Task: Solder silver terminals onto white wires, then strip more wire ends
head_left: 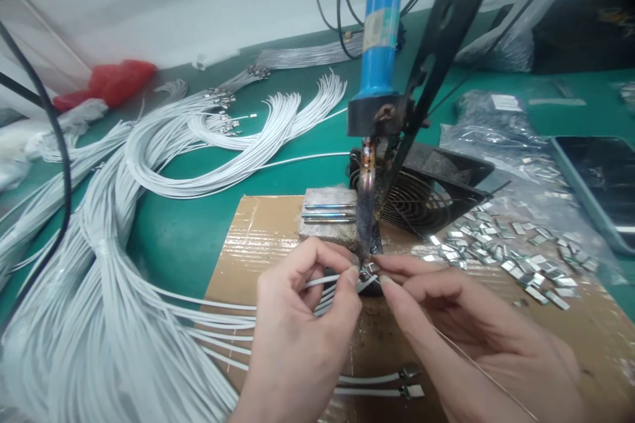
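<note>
My left hand [307, 317] is closed, thumb and index finger pinching a white cable [320, 281]; more white cables pass beneath its fingers. Opposite it, my right hand [461, 324] is closed on a thin solder wire [483, 370] that trails to the lower right. Both sets of fingertips meet just under the dark tip of a blue-handled soldering iron [381, 26], clamped upright on a black bracket [441, 26]. A small metal connector [370, 269] shows between the fingertips, but the contact point is partly hidden.
Cardboard [248, 244] covers the green bench. Bundled white cables [109, 238] fill the left side. A block with metal rods [327, 211] and a black fan [421, 192] stand behind the hands. Loose metal connectors [520, 258] and a phone [595, 178] lie right; two finished-looking cable ends [411, 391] lie in front.
</note>
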`<state>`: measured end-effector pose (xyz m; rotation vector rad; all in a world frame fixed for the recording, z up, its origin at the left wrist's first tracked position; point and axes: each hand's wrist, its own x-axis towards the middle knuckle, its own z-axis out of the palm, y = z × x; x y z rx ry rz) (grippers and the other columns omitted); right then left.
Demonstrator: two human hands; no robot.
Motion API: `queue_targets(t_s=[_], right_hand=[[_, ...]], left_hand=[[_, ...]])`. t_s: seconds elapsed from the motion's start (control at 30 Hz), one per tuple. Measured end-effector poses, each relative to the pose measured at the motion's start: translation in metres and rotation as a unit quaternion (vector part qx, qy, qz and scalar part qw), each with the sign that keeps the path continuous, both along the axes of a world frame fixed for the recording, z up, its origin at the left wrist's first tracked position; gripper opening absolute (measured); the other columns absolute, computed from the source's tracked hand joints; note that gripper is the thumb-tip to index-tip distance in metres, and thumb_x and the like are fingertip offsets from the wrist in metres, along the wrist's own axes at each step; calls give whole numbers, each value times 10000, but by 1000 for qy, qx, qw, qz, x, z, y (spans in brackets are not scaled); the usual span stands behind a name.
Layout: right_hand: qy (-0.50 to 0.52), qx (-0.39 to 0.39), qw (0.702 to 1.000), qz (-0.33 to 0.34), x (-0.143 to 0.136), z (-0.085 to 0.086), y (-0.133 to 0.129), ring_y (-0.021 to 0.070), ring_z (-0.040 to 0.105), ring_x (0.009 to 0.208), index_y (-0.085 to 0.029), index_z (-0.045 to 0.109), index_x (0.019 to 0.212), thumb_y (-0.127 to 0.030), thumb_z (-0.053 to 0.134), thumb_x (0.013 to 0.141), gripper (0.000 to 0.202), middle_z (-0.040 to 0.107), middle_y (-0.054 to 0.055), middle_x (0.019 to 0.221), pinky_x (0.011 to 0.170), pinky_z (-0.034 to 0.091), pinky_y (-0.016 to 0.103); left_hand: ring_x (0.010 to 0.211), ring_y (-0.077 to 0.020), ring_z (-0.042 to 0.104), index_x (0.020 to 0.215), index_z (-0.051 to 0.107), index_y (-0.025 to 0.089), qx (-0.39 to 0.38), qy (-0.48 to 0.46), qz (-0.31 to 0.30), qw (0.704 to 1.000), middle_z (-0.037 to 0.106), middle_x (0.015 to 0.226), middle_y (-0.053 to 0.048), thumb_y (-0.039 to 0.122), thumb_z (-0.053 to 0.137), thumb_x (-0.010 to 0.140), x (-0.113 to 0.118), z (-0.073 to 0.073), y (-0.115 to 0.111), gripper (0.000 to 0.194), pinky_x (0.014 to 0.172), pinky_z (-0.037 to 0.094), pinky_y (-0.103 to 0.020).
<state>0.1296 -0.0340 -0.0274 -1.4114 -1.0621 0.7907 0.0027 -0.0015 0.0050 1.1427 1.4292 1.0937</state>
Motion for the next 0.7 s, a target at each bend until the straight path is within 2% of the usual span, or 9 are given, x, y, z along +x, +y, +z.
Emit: queue_targets(t_s=[0.23, 0.43, 0.7], right_hand=[[4, 7, 1000, -9, -3, -1, -1, 128, 790, 807, -272, 715, 695, -257, 794, 832, 159, 816, -43, 925, 768, 601, 92], [1, -4, 1000, 0, -5, 1, -3, 151, 792, 800, -243, 699, 674, -251, 779, 840, 184, 818, -5, 933, 749, 621, 126], [3, -3, 1000, -1, -3, -5, -3, 167, 795, 808, -249, 702, 672, -265, 788, 833, 183, 817, 0, 929, 733, 623, 131]], left_hand=[[714, -110, 699, 655, 658, 171, 5, 4, 10, 1000, 718, 757, 3, 128, 715, 760, -1, -2, -1, 127, 643, 548, -111], [739, -97, 699, 684, 654, 174, -11, 10, -4, 1000, 725, 783, 12, 113, 702, 784, -2, -3, -2, 126, 670, 541, -101], [713, -116, 695, 674, 639, 176, -20, 2, -5, 1000, 718, 764, -2, 154, 712, 774, -2, -3, -2, 126, 645, 547, -133]])
